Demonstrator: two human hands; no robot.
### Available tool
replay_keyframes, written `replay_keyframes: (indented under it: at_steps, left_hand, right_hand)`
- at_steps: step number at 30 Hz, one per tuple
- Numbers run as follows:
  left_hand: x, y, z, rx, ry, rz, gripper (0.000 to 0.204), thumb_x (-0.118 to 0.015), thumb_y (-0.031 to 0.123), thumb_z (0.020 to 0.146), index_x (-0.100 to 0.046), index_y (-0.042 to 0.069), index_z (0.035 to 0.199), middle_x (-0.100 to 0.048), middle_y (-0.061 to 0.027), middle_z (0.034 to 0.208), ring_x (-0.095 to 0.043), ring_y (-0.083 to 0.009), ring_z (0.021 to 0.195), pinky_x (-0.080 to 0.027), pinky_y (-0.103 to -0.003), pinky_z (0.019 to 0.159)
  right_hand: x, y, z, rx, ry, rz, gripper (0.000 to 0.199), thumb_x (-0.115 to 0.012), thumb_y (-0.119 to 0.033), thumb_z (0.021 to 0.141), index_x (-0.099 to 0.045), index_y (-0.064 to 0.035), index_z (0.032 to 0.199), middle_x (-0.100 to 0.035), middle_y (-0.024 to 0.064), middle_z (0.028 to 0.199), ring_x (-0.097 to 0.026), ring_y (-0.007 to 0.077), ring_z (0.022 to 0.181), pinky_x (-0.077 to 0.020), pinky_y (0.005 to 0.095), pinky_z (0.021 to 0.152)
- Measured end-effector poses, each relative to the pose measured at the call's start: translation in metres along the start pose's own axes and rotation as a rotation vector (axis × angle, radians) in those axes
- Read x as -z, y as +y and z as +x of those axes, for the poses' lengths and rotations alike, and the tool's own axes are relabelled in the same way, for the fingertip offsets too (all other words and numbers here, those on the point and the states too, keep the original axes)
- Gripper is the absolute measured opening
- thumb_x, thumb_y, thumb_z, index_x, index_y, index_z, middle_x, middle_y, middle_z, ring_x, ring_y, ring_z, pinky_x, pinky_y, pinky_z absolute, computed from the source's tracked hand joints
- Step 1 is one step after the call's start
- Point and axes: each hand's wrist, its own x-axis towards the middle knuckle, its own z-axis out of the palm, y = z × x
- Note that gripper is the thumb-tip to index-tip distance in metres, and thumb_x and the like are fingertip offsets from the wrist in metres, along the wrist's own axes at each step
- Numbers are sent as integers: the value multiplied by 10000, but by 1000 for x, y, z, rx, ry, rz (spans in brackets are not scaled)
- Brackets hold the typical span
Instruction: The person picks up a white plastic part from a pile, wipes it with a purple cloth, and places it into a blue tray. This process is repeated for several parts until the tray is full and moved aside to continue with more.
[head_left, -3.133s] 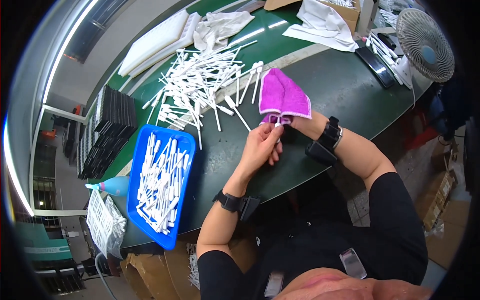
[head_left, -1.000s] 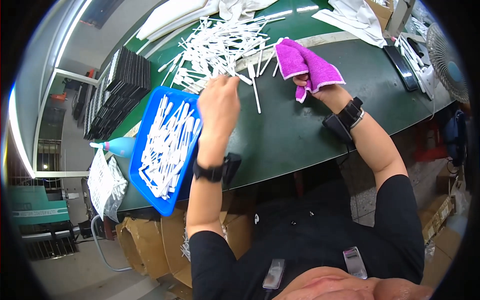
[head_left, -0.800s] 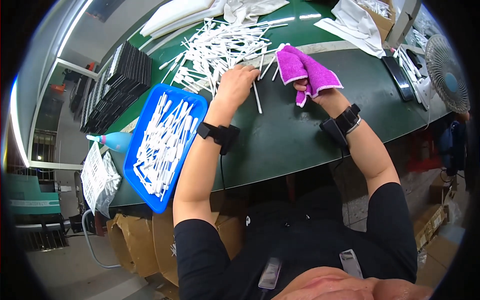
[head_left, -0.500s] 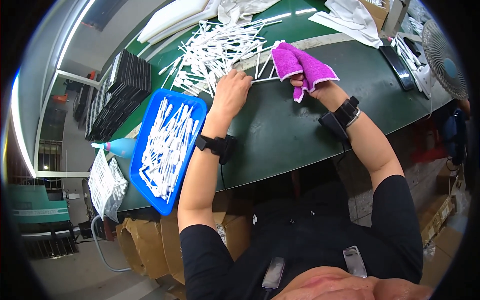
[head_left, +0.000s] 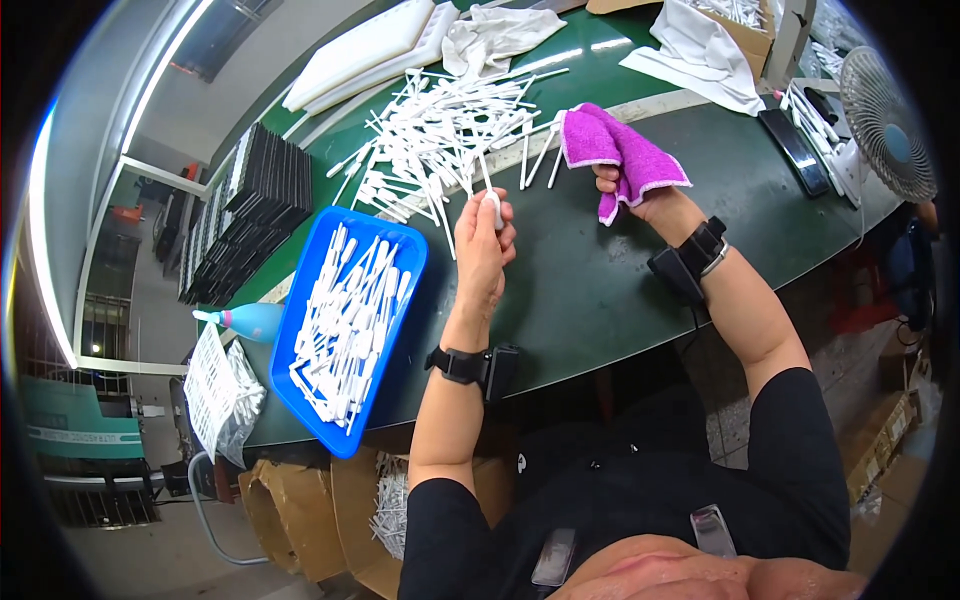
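My left hand (head_left: 484, 240) is closed on a white foam-tipped swab (head_left: 494, 207), its thick head between thumb and fingers and its thin stick pointing away from me. Just beyond lies a loose pile of white swabs (head_left: 440, 130) on the green table. A bright purple cloth (head_left: 640, 155) with a pale edge is bunched in my right hand (head_left: 665, 205), its fingers wrapped round it and partly hidden. Left of my left forearm, a blue tray (head_left: 412, 300) holds many similar swabs.
Stacked black trays (head_left: 255, 190) stand at the left, near a light-blue squeeze bottle (head_left: 255, 322) and a bag of swabs (head_left: 240, 390). White foam slabs (head_left: 365, 50) and white cloths (head_left: 700, 55) lie at the back. A phone (head_left: 793, 150) and a fan (head_left: 885, 125) are at right.
My left hand has come back from the pile toward me and turned, now with a swab in its fingers. The right hand keeps the purple cloth in about the same place.
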Motion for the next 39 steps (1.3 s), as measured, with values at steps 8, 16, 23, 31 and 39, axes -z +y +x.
replay_keyframes:
  at_steps: [8,16,23,31,39]
  left_hand:
    - [7,0,-3,14,3,-29,223,-440,222,990,-525,42,1090,-510,11,789,-349,-30,504,-234,-161,384]
    - [-29,-15,-13,118,-139,126,256,-444,259,997,-529,30,1075,-546,-13,759,-339,-38,442,-278,-179,353]
    - [-50,-23,-29,322,-367,376,267,-476,280,992,-564,28,994,-522,-10,638,-340,-51,374,-284,-195,326]
    - [-48,-23,-23,404,-348,-45,246,-491,261,984,-569,37,919,-498,-1,593,-367,-56,387,-295,-211,320]
    - [-17,-8,-13,-550,-105,457,293,-524,212,977,-634,21,783,-496,25,543,-402,-14,486,-286,-162,439]
  right_hand:
    - [-21,2,-1,7,23,-165,365,-538,-252,950,-523,-47,1252,-579,24,761,-565,140,591,-493,276,520]
    - [-20,51,-27,-96,-52,-307,287,-569,-298,931,-578,-60,1091,-636,73,813,-626,191,658,-534,291,586]
    - [-5,33,-6,-82,-20,167,187,-454,-261,981,-513,-84,994,-446,-5,612,-423,119,505,-384,227,484]
    - [8,47,-1,-18,-325,194,218,-493,-238,972,-528,-69,1105,-543,13,744,-514,113,599,-455,233,549]
    - [1,62,-18,2,-335,-235,434,-539,-183,961,-424,-33,1351,-569,81,1176,-594,133,974,-524,274,823]
